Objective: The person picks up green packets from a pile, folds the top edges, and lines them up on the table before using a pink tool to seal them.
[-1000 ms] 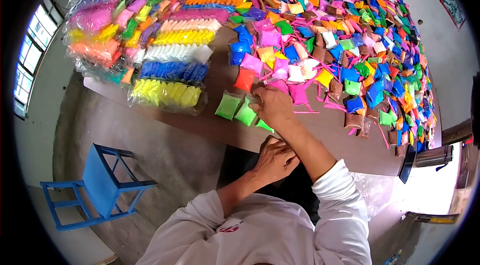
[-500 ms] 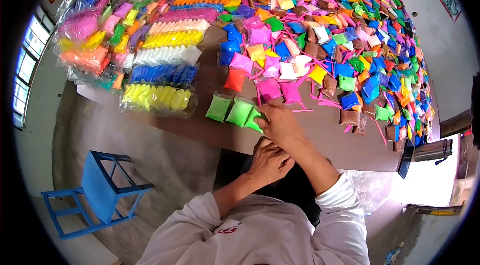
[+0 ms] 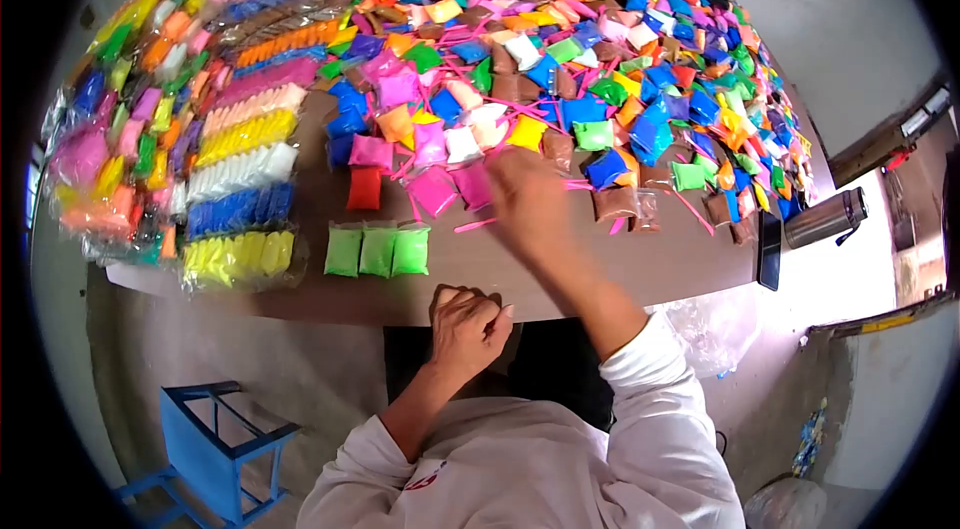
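Note:
My right hand (image 3: 527, 191), smeared by motion, reaches over the near edge of the loose packet heap. Its fingers are too blurred to read, and it overlaps a magenta packet (image 3: 474, 186) and some pink sticks. My left hand (image 3: 468, 327) rests at the front table edge with its fingers curled in and the thumb out to the side; no packet shows in it. Just beyond it, three light green packets lie side by side in a neat row, the right one (image 3: 410, 251) closest to my hands. A red packet (image 3: 365, 189) lies behind the row.
A wide heap of small coloured packets (image 3: 600, 59) covers the back and right of the table (image 3: 470, 269). Clear bags of sorted packets (image 3: 240, 169) line the left. A phone (image 3: 768, 249) and a steel flask (image 3: 825, 217) stand at right; a blue chair (image 3: 215, 444) is below left.
My right hand has left the green packets and moved out to the heap. The three green packets now sit straight and aligned. My left hand has come apart from the right one.

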A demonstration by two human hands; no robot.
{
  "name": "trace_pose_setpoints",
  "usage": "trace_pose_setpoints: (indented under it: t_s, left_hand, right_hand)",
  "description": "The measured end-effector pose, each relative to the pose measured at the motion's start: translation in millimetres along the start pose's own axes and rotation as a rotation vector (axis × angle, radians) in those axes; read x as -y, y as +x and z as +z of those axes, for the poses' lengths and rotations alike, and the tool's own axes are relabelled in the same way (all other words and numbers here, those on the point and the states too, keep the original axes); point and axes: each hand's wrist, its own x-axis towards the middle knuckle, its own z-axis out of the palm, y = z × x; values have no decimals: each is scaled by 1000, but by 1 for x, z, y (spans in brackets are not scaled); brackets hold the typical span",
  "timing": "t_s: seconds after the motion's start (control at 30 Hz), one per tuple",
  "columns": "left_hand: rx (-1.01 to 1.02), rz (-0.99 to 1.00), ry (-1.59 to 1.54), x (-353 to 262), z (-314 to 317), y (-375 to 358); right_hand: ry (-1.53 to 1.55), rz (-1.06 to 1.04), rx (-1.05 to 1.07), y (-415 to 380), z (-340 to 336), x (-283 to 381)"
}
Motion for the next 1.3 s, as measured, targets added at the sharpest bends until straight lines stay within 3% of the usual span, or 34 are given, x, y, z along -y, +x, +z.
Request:
trace_pose_setpoints:
  t_s: [0.1, 0.2, 0.23, 0.27, 0.5, 0.6, 0.67, 0.7, 0.73, 0.8, 0.83, 1.0, 1.2, 1.3]
  left_hand:
    - [-13, -11, 3, -2, 0, 1]
    - [-29, -17, -21, -4, 0, 2]
    - [-30, -18, -20, -4, 0, 1]
    - [-23, -20, -12, -3, 0, 1]
    - [-14, -41, -17, -4, -2, 3]
    - [2, -76, -70, -3, -5, 4]
    - [12, -94, -101, -6, -10, 8]
    - [18, -107, -134, -7, -12, 10]
    - [89, -137, -200, -6, -16, 10]
    - [68, -148, -238, -4, -15, 12]
    - [44, -152, -276, -3, -14, 12]
    - [198, -250, -318, -4, -22, 11]
    - [99, -181, -308, 0, -15, 6]
    - [161, -138, -265, 6, -14, 3]
  right_hand:
    - [-208, 83, -138, 24, -35, -69]
    - [-379, 111, -62, 35, -60, -127]
    - [-401, 24, -32, 36, -58, -151]
    - [-423, -63, -3, 38, -60, -154]
    - [-575, -83, 227, 52, -72, -156]
    - [-412, -30, 282, 54, -83, -143]
    - [524, 353, 315, 35, -91, -120]
    - [632, 355, 304, 22, -89, -105]
    - [688, 518, 390, 8, -97, -77]
    - [916, 443, 519, -29, -91, -56]
    - [1033, 549, 488, -48, -82, -41]
    - [1172, 628, 536, -102, -46, 1]
    - [1323, 741, 464, -105, -44, 14]
    - [1265, 670, 392, -111, -35, 13]
